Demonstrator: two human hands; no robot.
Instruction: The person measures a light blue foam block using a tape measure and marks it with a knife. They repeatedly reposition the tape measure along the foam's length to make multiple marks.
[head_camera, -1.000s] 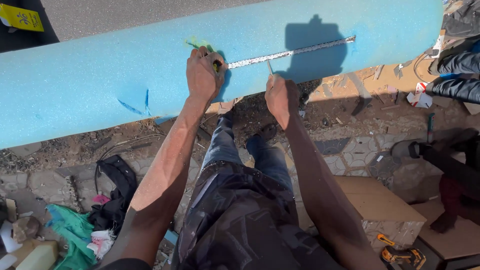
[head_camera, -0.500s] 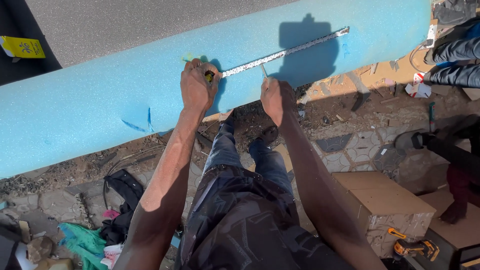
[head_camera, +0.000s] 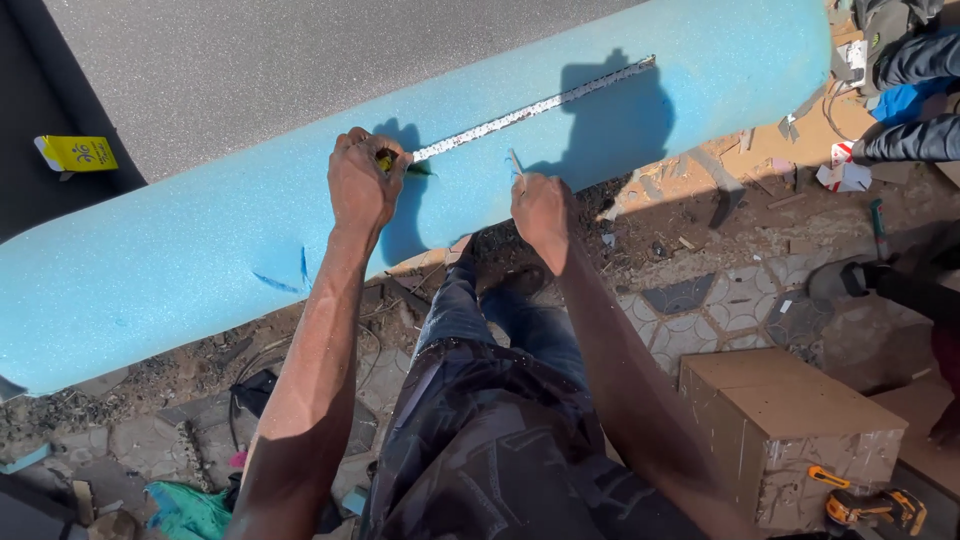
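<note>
A long blue foam sheet (head_camera: 200, 250) lies across the ground in front of me. My left hand (head_camera: 362, 185) is closed around the yellow-green case of a tape measure, pressed onto the foam. The tape's metal blade (head_camera: 535, 108) runs from that hand up and right along the foam. My right hand (head_camera: 540, 207) rests at the foam's lower edge, pinching a thin pen or marker (head_camera: 516, 163) whose tip touches the foam just below the blade.
A cardboard box (head_camera: 790, 420) stands at the lower right, with an orange power drill (head_camera: 870, 508) beside it. A yellow card (head_camera: 76, 153) lies on dark ground at the upper left. Another person's sleeves (head_camera: 915, 140) are at the right edge. Debris and rags litter the paving.
Both hands slid a little leftward along the foam with the tape. The view tilted, so the foam now sits lower in view.
</note>
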